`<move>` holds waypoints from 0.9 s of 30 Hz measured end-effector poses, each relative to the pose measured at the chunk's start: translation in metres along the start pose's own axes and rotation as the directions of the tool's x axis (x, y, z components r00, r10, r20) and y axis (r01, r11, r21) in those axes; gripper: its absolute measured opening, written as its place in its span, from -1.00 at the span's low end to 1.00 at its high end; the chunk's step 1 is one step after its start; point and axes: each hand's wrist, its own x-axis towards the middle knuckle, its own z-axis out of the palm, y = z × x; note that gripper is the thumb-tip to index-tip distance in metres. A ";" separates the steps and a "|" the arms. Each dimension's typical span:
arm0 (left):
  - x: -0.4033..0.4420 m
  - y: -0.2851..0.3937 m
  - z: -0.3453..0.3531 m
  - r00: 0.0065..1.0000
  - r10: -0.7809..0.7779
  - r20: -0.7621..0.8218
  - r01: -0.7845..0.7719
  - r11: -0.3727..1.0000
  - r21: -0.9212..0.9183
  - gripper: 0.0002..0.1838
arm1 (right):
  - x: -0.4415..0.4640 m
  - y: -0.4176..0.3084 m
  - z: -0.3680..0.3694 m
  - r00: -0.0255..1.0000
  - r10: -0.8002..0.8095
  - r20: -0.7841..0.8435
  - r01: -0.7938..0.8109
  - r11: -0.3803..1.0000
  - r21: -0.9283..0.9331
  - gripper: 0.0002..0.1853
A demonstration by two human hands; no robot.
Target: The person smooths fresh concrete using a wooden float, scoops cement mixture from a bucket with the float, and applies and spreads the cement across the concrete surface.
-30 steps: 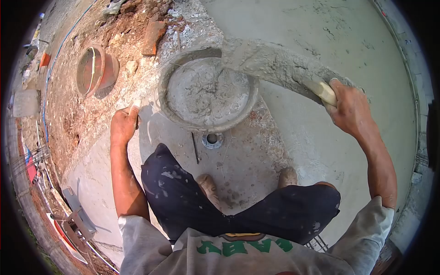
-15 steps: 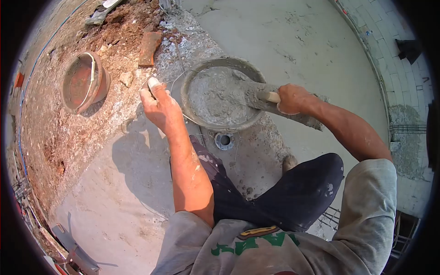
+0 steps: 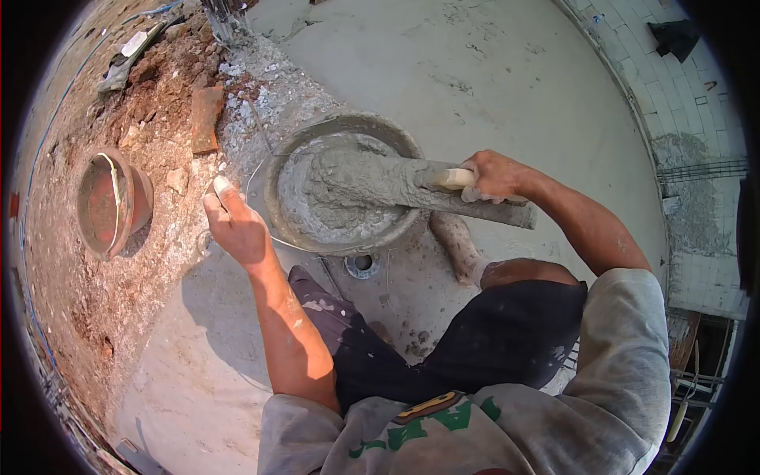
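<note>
My right hand (image 3: 495, 178) is closed around the pale handle of a long plastering float (image 3: 483, 207). The float is coated in wet grey mortar and reaches leftward across the rim of a round tub (image 3: 273, 202). Inside the tub, wet mortar (image 3: 332, 182) is heaped around and against the float's far end. My left hand (image 3: 237, 229) is raised to the left of the tub, its fingers curled and one digit pale at the tip. Whatever it may hold is hidden. A thin wire handle (image 3: 250, 186) loops from the tub close by that hand.
A reddish bucket (image 3: 142, 202) with a pale handle stands on rubble at left, near a broken brick (image 3: 207, 119). Below the tub, a round pipe opening (image 3: 362, 265) sits in the floor. Smooth wet concrete (image 3: 507, 103) spreads beyond, bordered by a block wall (image 3: 685, 103).
The view has shifted, so most things sit farther left. The float has moved further over the tub, with more mortar along it. A bare foot now shows beside the tub.
</note>
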 end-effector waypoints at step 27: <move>-0.003 0.060 -0.063 0.898 -0.206 -0.390 0.199 0.978 -0.058 -0.48 | 0.119 0.297 0.006 0.805 0.026 -0.593 -0.233 0.933 -0.275 -0.52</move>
